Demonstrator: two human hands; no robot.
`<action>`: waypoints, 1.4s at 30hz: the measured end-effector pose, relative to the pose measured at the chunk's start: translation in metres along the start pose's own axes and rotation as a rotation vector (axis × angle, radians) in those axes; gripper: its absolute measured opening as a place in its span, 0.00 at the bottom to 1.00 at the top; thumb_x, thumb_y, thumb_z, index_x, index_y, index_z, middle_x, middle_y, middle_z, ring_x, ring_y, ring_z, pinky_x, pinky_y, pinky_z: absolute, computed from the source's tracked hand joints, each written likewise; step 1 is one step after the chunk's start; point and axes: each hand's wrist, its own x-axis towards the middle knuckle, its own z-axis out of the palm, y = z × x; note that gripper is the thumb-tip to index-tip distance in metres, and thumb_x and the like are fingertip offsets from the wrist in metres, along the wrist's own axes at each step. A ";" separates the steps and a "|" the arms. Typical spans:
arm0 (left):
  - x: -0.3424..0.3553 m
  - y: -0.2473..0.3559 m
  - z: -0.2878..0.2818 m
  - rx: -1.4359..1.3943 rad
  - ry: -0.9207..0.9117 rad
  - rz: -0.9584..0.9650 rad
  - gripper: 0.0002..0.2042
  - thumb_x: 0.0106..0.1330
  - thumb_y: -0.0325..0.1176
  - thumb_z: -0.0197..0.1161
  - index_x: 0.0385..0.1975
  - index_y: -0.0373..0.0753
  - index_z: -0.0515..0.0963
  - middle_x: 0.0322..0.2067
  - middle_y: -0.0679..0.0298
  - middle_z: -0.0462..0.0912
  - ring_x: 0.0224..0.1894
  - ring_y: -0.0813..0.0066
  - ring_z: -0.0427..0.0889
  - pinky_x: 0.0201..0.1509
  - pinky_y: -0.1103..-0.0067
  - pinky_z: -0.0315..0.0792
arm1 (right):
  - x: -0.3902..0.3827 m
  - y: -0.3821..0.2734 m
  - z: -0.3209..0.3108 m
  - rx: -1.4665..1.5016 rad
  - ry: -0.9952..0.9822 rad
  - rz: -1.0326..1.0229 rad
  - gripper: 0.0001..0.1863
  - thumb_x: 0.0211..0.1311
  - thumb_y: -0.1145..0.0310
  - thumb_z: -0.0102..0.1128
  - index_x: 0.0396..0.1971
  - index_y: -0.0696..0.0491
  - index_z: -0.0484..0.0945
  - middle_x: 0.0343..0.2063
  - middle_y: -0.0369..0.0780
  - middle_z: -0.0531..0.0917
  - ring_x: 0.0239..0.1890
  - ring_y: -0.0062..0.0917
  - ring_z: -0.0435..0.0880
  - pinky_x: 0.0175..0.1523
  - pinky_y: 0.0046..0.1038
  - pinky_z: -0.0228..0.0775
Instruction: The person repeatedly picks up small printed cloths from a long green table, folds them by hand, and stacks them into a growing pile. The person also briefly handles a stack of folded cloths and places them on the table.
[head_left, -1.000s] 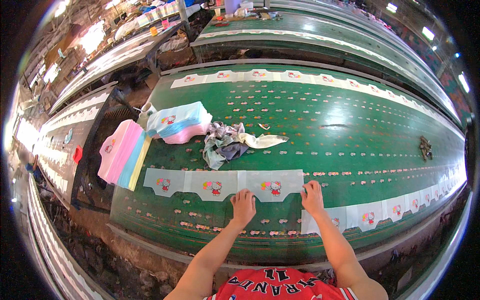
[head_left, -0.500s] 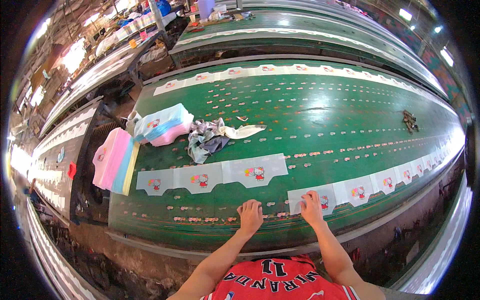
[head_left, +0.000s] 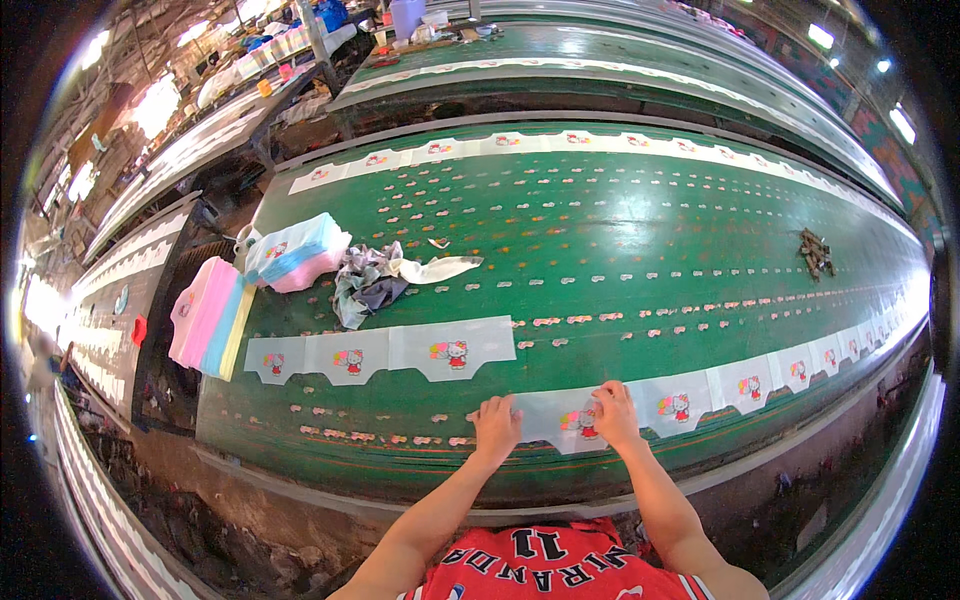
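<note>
A white printed fabric piece (head_left: 545, 410) with a red and yellow character picture lies at the near end of a row on the green table. My left hand (head_left: 497, 428) is at its left corner, fingers curled and pinching the edge. Along the upper edge, near the joint with the neighbouring piece, my right hand (head_left: 617, 412) pinches with bent fingers. The thumbs are partly hidden. Rightward from there, more printed fabric pieces (head_left: 690, 388) run along the near edge. Three joined printed pieces (head_left: 345, 362) lie to the left, beyond my left hand.
Stacks of pink, blue and yellow cut pieces (head_left: 208, 315) and blue-pink ones (head_left: 300, 250) sit at the left end. Crumpled grey rags (head_left: 370, 285) lie beside them. A small dark heap (head_left: 816, 252) lies far right. Another white row (head_left: 470, 147) lines the far edge.
The view has shifted right along the table. My left hand has come from the bare green surface to the fabric's left corner. My right hand has slid rightward along its upper edge.
</note>
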 end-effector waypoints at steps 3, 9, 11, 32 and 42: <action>0.003 0.016 0.008 0.105 0.006 -0.134 0.12 0.58 0.34 0.67 0.41 0.44 0.77 0.36 0.64 0.76 0.45 0.58 0.74 0.48 0.59 0.62 | 0.004 0.016 -0.007 0.096 -0.108 -0.051 0.15 0.49 0.77 0.63 0.40 0.55 0.80 0.45 0.43 0.73 0.48 0.42 0.74 0.53 0.40 0.72; -0.004 0.012 0.021 0.040 0.071 -0.184 0.09 0.58 0.30 0.66 0.37 0.44 0.75 0.36 0.62 0.77 0.44 0.57 0.74 0.47 0.58 0.63 | 0.014 0.027 -0.018 0.167 -0.153 -0.152 0.18 0.49 0.78 0.64 0.44 0.55 0.79 0.42 0.43 0.74 0.49 0.41 0.75 0.51 0.38 0.73; -0.009 0.012 0.022 -0.076 0.107 -0.221 0.07 0.59 0.28 0.64 0.35 0.42 0.74 0.35 0.61 0.77 0.43 0.56 0.74 0.46 0.59 0.64 | 0.018 0.029 -0.017 0.190 -0.164 -0.174 0.20 0.49 0.78 0.64 0.45 0.55 0.78 0.43 0.43 0.74 0.50 0.41 0.74 0.52 0.39 0.72; 0.109 -0.037 0.020 -0.280 0.223 -0.137 0.11 0.65 0.24 0.61 0.45 0.35 0.71 0.37 0.49 0.80 0.40 0.50 0.80 0.43 0.64 0.73 | 0.140 0.064 -0.024 0.359 -0.178 -0.065 0.12 0.58 0.74 0.62 0.43 0.57 0.77 0.38 0.49 0.84 0.40 0.44 0.84 0.45 0.39 0.75; 0.153 -0.047 0.037 -0.061 0.167 -0.159 0.16 0.61 0.26 0.62 0.48 0.37 0.70 0.41 0.51 0.78 0.46 0.49 0.76 0.49 0.61 0.69 | 0.180 0.083 0.003 0.280 -0.031 0.043 0.14 0.58 0.75 0.63 0.44 0.58 0.76 0.41 0.48 0.82 0.41 0.42 0.83 0.44 0.37 0.75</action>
